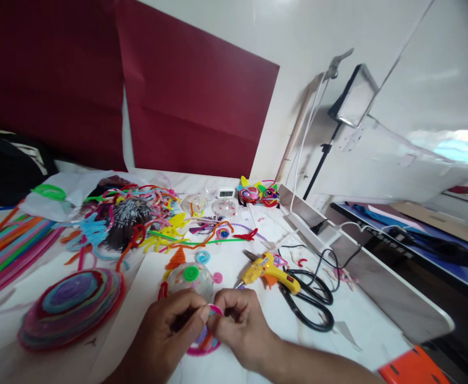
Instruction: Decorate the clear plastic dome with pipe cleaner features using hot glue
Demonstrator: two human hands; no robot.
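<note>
Close together at the front of the table, my left hand (pixel 164 330) and my right hand (pixel 244 328) pinch a short pink pipe cleaner piece (pixel 216 309) between their fingertips. Below the fingers a coiled round (pixel 204 349) with a pink rim is partly hidden. Just beyond the hands sits a clear dome (pixel 177 277) with a green coiled disc (pixel 191 273) on it. A pink disc (pixel 217 277), a blue coil (pixel 202 257) and an orange coiled triangle (pixel 175 258) lie about it. To the right, a yellow glue gun (pixel 263 266) rests across black-handled scissors (pixel 308 317).
A large multicoloured coiled disc (pixel 73 309) lies at left, near bundled pipe cleaners (pixel 13 250) and a tangled heap (pixel 133 213). Behind are a small digital clock (pixel 225 193) and two colourful masks (pixel 260 193). A grey raised ledge (pixel 370 277) and cables border the right side.
</note>
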